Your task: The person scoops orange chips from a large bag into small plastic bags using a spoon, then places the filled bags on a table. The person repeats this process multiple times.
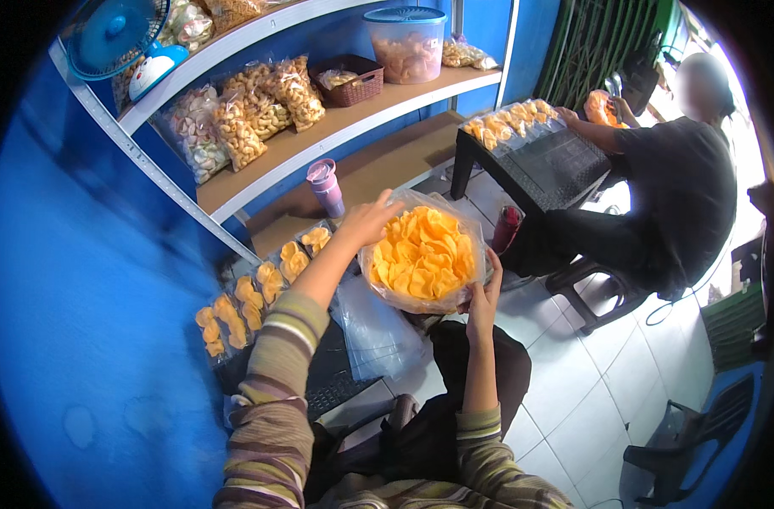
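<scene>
A large clear plastic bag point(479, 238) stands open in front of me, full of orange-yellow crackers point(422, 251). My left hand point(373, 219) is at the bag's upper left rim, its fingers partly spread; whether it grips the plastic cannot be told. At the right side, my right hand point(482, 296) holds the bag's rim between thumb and fingers. Left of the bag, small clear packets of crackers point(248, 299) lie in a row on a dark low table point(336, 375). Flat, empty-looking clear plastic bags point(377, 331) lie on that table, partly beneath the big bag.
Behind the table stands a metal-framed shelf point(355, 127) with bagged snacks point(253, 108). A pink tumbler point(325, 188) stands near its lowest board. A seated co-worker point(673, 184) is at another black table point(546, 165) at right. A red-lidded bottle point(506, 229) stands beyond the bag.
</scene>
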{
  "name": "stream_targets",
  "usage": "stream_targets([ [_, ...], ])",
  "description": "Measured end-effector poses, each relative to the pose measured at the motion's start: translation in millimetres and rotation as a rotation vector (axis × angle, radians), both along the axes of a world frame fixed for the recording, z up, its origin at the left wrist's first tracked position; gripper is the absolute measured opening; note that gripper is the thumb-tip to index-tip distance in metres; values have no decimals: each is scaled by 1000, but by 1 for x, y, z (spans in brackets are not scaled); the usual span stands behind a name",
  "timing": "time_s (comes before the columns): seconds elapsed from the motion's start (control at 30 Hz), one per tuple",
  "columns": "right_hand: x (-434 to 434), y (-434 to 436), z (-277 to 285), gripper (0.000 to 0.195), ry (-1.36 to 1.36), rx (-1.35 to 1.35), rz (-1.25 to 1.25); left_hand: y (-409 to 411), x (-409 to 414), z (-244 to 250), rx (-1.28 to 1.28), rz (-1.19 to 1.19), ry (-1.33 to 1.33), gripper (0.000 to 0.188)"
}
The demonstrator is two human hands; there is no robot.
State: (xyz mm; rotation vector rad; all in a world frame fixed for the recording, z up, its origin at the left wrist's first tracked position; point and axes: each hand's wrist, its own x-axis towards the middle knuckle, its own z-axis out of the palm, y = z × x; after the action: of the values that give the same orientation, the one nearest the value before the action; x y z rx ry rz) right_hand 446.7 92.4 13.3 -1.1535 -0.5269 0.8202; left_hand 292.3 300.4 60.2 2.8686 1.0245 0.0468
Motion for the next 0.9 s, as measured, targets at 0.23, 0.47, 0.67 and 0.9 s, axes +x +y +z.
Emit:
stream_targets([
  [0.23, -18, -16, 26, 39, -547, 58, -289, -100, -139, 11, 2, 298, -506, 60],
  [0.47, -110, -4, 3, 39, -1064, -66, 566, -287, -315, -76, -229, 758, -358, 41],
  [0.67, -149, 4, -66, 73, -1759, -478, 1053, -396, -342, -157, -76, 984, -238, 77],
  [0.9, -150, -15, -105, 54, -1970, -488, 890, -391, -338, -196, 85, 1096, -247, 52],
])
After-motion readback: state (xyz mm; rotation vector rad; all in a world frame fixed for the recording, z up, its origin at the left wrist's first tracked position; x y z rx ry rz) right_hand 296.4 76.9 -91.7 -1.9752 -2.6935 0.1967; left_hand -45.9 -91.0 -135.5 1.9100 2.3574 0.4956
